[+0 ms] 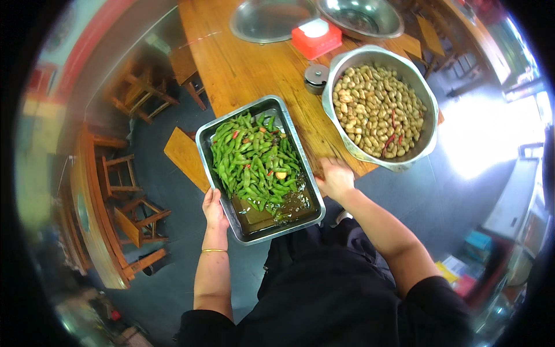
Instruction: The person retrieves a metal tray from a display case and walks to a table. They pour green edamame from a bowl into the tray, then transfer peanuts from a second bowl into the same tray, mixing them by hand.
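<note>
A rectangular metal tray (240, 239) holds green edamame pods (256, 160) with bits of red chili, in brown liquid at its near end. My left hand (215, 210) grips the tray's left rim. Beside the tray's right rim is my right hand (336, 177), over the table's near edge; whether it grips the tray or only touches it, I cannot tell. A large metal pot (430, 102) stands at the right corner of the wooden table (243, 71), filled with peanuts in their shells (377, 108) and a few red chilies.
Behind the pot and tray stand a lidded condiment jar (316, 78), a red tissue box (316, 41), an oval metal platter (271, 21) and a metal basin (362, 17). Wooden stools (145, 219) and another table (102, 208) are at the left. A wooden bench (188, 158) sits beside the tray.
</note>
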Available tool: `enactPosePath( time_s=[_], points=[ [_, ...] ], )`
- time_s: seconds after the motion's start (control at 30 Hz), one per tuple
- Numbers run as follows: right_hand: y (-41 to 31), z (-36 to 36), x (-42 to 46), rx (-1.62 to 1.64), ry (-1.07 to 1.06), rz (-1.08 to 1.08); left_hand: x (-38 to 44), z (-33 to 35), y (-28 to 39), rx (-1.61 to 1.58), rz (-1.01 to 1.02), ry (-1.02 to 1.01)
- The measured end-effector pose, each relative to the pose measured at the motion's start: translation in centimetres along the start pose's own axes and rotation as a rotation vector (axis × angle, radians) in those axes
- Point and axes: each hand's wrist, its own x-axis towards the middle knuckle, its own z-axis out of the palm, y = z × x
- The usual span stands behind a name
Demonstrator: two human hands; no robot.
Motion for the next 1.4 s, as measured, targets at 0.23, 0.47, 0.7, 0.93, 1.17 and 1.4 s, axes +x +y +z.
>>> enactPosePath(
  time_s=[0.23,0.47,0.7,0.93,1.17,1.4],
  points=[
    [0.0,2.9,3.3,0.477,-0.155,0.247,-0.3,0.6,-1.3,0.023,0.017,0.144],
    [-4.0,3.4,1.0,0.637,-0.029,0.295,-0.4,-1.2,-2.6,0.031,0.06,0.237],
    [-6.9,6.0,-0.5,0.675,-0.019,0.192,-3.8,-5.1,-2.3,0.0,0.147,0.257],
    [-9.3,4.9,-1.8,0.741,-0.103,0.135,-8.5,-6.8,0.5,0.068,0.209,0.358],
    [-8.4,2.0,-1.6,0.79,-0.054,0.159,-9.5,-3.1,3.0,0.056,0.201,0.318],
    [-2.8,-0.3,-3.9,0.827,0.122,0.252,-7.2,2.0,-1.0,0.073,0.154,0.265]
  ],
)
